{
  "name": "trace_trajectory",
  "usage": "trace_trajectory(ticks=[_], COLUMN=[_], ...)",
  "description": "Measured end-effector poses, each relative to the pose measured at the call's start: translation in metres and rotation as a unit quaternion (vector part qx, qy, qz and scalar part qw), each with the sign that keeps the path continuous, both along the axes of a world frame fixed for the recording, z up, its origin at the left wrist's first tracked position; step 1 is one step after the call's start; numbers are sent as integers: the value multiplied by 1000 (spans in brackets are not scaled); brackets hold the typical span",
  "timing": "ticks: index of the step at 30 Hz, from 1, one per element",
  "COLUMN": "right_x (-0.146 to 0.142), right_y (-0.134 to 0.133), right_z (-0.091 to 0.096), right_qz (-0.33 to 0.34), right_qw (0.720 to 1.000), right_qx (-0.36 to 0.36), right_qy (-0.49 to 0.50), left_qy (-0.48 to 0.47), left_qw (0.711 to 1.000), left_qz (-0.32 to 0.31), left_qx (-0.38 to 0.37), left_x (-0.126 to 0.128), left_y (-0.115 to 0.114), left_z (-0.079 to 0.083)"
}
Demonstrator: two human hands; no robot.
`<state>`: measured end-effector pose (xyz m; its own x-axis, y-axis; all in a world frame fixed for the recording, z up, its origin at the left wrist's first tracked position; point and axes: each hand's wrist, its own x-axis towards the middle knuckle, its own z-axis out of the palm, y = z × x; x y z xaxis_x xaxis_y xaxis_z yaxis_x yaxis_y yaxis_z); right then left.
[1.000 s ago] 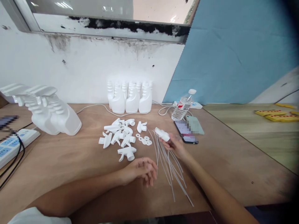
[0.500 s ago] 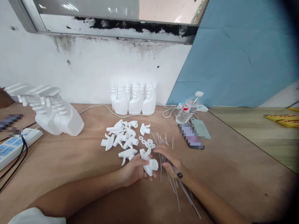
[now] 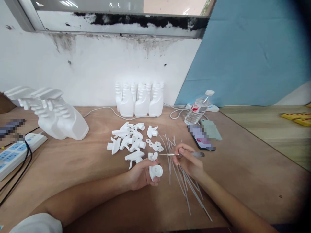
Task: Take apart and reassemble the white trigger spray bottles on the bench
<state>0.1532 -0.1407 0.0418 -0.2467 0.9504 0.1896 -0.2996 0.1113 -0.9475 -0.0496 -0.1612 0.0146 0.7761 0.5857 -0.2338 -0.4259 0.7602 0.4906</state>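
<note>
My left hand is closed around a white trigger spray head, whose round collar opening faces up toward me. In my right hand is a slim screwdriver, gripped between thumb and fingers. Its thin metal shaft points left, with the tip close to the spray head's trigger; I cannot tell whether they touch. White ring washers lie just beyond my hands. A pile of more spray heads sits to the left of the washers. Thin clear dip tubes are scattered beneath and around my right hand.
Several white bottles stand against the wall. At the left are bottles with spray heads fitted and a power strip with black cables. A water bottle and a phone lie to the right, near a white cable.
My right hand has turned the screwdriver so its shaft now points left at the spray head. The spray head has tilted in my left hand, bringing its collar opening into view.
</note>
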Motion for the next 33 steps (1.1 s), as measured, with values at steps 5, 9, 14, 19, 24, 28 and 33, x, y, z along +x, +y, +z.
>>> trace_trajectory(ticks=[5, 9, 14, 19, 24, 28, 33], right_x=[0, 4, 6, -11, -27, -32, -36], right_y=[-3, -6, -3, 4, -7, -17, -18], right_z=[-2, -7, 8, 8, -20, -27, -24], right_qz=[14, -5, 61, 84, -66, -91, -94], right_qw=[998, 988, 967, 962, 987, 991, 995], right_qx=[43, 102, 143, 112, 74, 64, 23], right_qy=[-40, -118, -204, -235, -130, -71, -32], left_qy=[-21, -18, 11, 14, -7, -7, -22], left_qw=[1000, 999, 997, 997, 995, 995, 994], left_qz=[4, 27, 60, 67, 94, 81, 68], left_qx=[-8, 13, 45, 40, -13, -58, -77], left_x=[3, 5, 8, 7, 6, 6, 6], left_y=[1, 0, -1, 0, 4, 7, 8], left_z=[-3, -2, -2, -6, -7, -7, -7])
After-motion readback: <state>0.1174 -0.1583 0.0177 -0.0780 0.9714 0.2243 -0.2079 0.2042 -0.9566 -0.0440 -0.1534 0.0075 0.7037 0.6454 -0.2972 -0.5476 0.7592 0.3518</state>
